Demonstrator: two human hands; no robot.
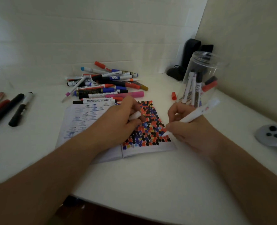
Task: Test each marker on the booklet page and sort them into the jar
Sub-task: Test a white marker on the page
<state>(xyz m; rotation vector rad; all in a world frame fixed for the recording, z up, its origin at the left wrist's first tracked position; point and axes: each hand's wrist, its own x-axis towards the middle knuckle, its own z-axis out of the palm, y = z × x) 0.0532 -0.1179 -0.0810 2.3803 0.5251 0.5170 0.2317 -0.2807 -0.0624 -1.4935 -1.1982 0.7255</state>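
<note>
White desk [150, 176] fills most of the view, walls meeting in a corner at 1 o'clock. Open paper booklet [79, 127] lies at centre, its right page [150, 125] packed with red, blue, black and orange test dabs, left page with faint blue marks. Loose pile of mixed markers [108, 83] at 12 o'clock, touching the booklet's far edge. Clear plastic jar [204, 75] stands upright at 2 o'clock, just beside the booklet, several markers inside. Small group of black and red markers [7, 108] at 9 o'clock, well apart from the pile. Grey round device with dark buttons [272, 135] at 3 o'clock on the desk edge. Dark objects [188, 59] in the corner behind the jar, blurred. Left hand [118, 120] rests on the booklet, fingers curled round a small white cap [135, 115]. Right hand [186, 129] pinches a white-barrelled marker [194, 114], tip down touching the right page near its lower right, barrel slanting up toward 2 o'clock. Loose red cap [174, 95] on the desk beside the jar base.
</note>
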